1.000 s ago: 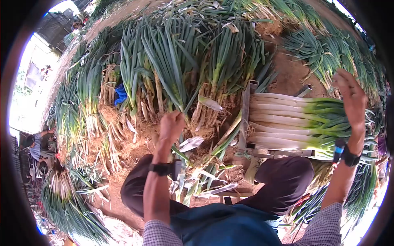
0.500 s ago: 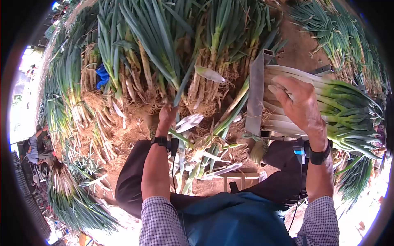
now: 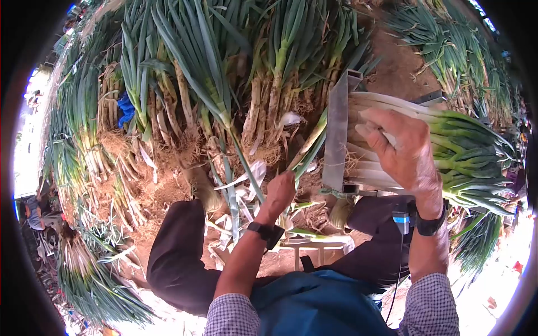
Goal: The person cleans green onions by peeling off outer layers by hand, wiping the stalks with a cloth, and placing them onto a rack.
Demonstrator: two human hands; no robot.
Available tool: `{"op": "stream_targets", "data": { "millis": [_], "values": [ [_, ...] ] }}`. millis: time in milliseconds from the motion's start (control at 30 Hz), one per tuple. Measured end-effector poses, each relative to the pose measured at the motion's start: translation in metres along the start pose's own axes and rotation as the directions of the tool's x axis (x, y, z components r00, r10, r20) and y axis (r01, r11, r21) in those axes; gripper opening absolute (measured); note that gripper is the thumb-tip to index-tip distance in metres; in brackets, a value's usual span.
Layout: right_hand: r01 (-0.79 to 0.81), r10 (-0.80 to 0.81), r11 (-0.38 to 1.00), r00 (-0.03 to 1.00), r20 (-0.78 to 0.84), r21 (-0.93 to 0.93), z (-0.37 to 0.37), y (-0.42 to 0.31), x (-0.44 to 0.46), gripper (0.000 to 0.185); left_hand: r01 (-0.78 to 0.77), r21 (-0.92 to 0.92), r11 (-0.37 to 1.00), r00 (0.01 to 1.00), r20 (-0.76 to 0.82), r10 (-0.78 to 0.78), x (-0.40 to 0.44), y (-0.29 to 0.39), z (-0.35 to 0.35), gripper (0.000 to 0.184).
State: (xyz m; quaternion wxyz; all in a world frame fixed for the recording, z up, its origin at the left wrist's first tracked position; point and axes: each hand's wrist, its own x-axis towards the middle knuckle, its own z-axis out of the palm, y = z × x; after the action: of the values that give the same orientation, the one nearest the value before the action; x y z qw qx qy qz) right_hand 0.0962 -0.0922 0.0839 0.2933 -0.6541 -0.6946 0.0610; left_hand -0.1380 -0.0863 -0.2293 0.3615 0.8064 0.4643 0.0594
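My left hand (image 3: 279, 193) is closed at the lower end of a loose leek (image 3: 311, 144) that slants up beside the metal frame. Its fingertips are mostly hidden. Over the pale stalks in the frame, my right hand (image 3: 404, 147) has its thumb and curled fingers apart, with nothing seen between them. The row of trimmed leeks (image 3: 462, 151) lies sideways, white ends against the frame's upright plate (image 3: 337, 131) and green leaves pointing right.
Untrimmed leeks (image 3: 207, 67) with soil and roots stand ahead and to the left, a blue scrap (image 3: 125, 110) among them. More leeks (image 3: 448, 45) lie at the upper right, another bundle (image 3: 92, 274) at the lower left. Peeled leaves litter the ground between my knees.
My left hand has moved right, away from the root ends, to the slanting leek. My right hand has come leftward from the leaves to above the white stalks. The view has tilted downward.
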Motion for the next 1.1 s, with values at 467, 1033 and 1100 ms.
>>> {"op": "stream_targets", "data": {
  "millis": [467, 1033, 1100],
  "values": [
    [0.098, -0.096, 0.991, 0.995, -0.027, 0.089, 0.005, 0.014, 0.007, 0.026, 0.350, -0.061, 0.935, 0.927, 0.164, -0.337, 0.073, 0.000, -0.035, 0.037],
    [-0.397, 0.237, -0.187, 0.869, 0.434, 0.898, 0.138, -0.005, 0.046, 0.049, -0.089, 0.051, 0.995, 0.930, -0.353, 0.102, -0.130, 0.102, -0.314, 0.037],
    [-0.236, 0.290, -0.371, 0.889, 0.354, 0.898, 0.123, -0.010, 0.057, 0.050, -0.090, -0.118, 0.989, 0.930, -0.365, 0.041, -0.150, 0.088, -0.294, 0.039]
  ]
}}
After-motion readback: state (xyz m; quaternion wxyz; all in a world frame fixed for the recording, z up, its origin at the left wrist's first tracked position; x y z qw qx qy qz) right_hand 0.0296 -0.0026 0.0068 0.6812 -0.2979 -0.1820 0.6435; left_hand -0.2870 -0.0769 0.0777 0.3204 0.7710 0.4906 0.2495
